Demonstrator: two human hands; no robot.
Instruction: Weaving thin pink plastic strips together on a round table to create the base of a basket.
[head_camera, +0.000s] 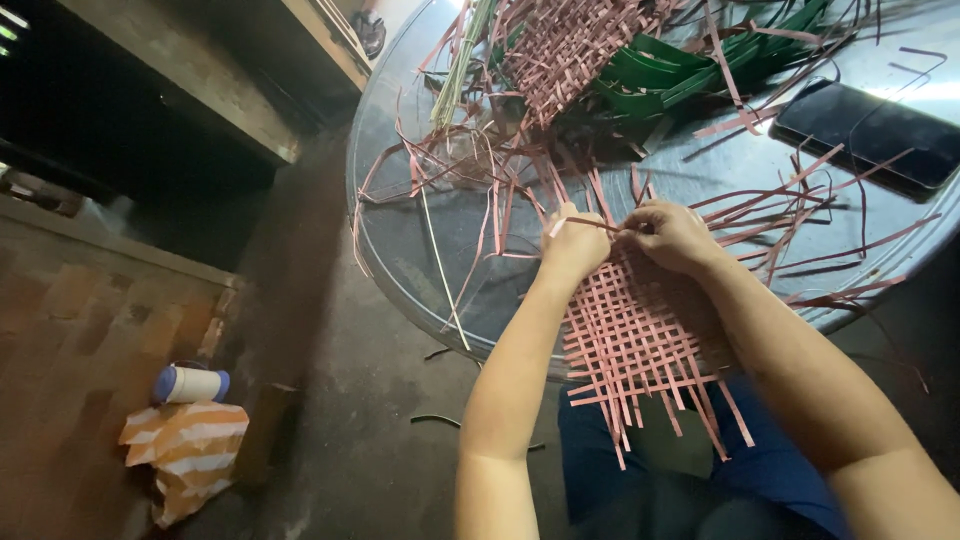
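Observation:
A flat woven mat of pink strips (640, 340) lies over the near edge of a round glass table (400, 250) and hangs toward my lap. My left hand (574, 243) pinches a pink strip (598, 224) at the mat's far edge. My right hand (672, 235) grips the same strip and the weave beside it, fingers closed. Both hands touch at the fingertips. Loose pink strips (800, 215) fan out around them on the glass.
A second pink woven piece (570, 45) and green strips (690, 70) lie at the table's far side. A black wallet (870, 130) rests at the right. On the floor at left are a white spool with blue ends (190, 384) and an orange-striped bag (185, 450).

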